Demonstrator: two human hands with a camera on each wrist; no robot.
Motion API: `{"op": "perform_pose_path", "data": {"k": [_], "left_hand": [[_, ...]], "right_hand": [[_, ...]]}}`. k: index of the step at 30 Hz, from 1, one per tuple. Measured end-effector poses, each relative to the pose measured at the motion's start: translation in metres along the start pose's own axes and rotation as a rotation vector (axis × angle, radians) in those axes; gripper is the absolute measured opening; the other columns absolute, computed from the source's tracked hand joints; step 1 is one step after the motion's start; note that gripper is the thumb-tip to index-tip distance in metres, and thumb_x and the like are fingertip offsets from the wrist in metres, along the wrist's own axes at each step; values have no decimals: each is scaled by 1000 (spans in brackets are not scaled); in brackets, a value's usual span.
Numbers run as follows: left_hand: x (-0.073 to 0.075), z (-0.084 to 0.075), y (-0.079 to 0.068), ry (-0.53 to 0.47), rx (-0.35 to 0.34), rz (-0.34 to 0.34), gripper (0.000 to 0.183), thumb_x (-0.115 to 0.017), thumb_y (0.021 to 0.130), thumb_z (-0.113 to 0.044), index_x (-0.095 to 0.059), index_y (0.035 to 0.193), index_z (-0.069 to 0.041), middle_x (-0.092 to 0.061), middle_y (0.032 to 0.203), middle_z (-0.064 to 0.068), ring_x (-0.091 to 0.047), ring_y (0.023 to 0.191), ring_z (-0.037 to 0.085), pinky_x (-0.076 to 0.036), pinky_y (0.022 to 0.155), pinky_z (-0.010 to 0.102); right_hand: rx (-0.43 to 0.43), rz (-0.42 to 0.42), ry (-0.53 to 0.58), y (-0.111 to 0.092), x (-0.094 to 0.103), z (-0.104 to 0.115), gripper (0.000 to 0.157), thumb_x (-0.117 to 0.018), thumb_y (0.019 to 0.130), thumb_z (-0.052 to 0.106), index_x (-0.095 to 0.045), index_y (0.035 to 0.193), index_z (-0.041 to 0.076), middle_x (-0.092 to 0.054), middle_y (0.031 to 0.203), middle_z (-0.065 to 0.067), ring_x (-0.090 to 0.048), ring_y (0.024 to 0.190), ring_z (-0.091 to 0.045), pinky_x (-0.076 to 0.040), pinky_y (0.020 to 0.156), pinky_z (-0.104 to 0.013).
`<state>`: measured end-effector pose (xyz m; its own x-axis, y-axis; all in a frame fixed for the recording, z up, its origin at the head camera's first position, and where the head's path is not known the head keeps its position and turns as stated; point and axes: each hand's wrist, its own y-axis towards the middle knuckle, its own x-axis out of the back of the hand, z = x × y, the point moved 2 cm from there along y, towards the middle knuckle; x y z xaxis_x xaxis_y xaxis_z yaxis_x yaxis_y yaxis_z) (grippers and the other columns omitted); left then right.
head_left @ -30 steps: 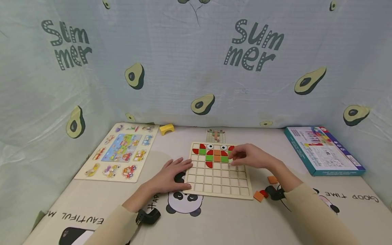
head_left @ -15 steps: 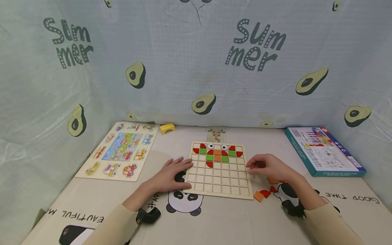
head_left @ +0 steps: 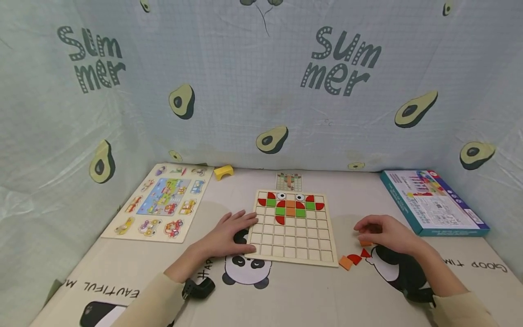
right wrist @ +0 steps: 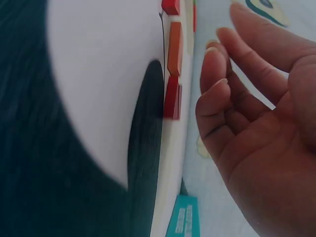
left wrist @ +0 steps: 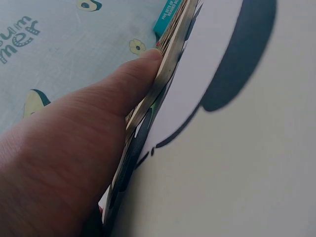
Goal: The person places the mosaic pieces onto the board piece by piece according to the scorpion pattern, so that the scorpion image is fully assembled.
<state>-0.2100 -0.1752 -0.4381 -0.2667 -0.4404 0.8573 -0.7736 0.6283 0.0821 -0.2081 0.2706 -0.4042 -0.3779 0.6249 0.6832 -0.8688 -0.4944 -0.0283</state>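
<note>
The wooden grid board (head_left: 290, 249) lies at the middle of the table, its upper rows filled with red, green and orange tiles and two eye tiles. My left hand (head_left: 229, 234) rests with spread fingers on the board's left edge; its thumb (left wrist: 140, 71) presses there in the left wrist view. To the right of the board, my right hand (head_left: 386, 234) hovers over loose tiles, fingers loosely bent and nothing between them. Below it lie an orange tile (head_left: 365, 243), partly covered, a red triangle (head_left: 365, 253), a red quarter-circle tile (head_left: 354, 259) and an orange square tile (head_left: 346, 262).
A small pattern card (head_left: 288, 181) lies behind the board. On the left is a vehicle picture puzzle (head_left: 159, 238), with a yellow bridge block (head_left: 223, 172) near its far corner. A teal-edged box (head_left: 437, 200) sits at the right. Printed curtains stand behind.
My right hand has moved from the board's upper right toward the loose tiles on the right. A red tile now shows at the board's right side where the hand was. My left hand stays put.
</note>
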Motion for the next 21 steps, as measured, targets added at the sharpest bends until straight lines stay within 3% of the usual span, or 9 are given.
{"op": "perform_pose_path", "data": {"k": [14, 21], "left_hand": [[-1, 0, 0, 3, 4, -1, 80, -71, 89, -53, -47, 153, -12, -38, 160, 3, -20, 151, 33, -8, 118, 59], [-1, 0, 0, 5, 1, -1, 80, -71, 89, -53, -46, 153, -12, -38, 160, 3, -20, 151, 33, -8, 118, 60]], "right_hand": [[-22, 9, 24, -10, 4, -16, 29, -75, 92, 13, -68, 116, -1, -62, 95, -3, -55, 80, -14, -49, 69, -23], [-9, 2, -53, -10, 2, -18, 29, -78, 90, 14, -69, 115, 3, -62, 96, -1, -54, 81, -14, -50, 71, -23]]}}
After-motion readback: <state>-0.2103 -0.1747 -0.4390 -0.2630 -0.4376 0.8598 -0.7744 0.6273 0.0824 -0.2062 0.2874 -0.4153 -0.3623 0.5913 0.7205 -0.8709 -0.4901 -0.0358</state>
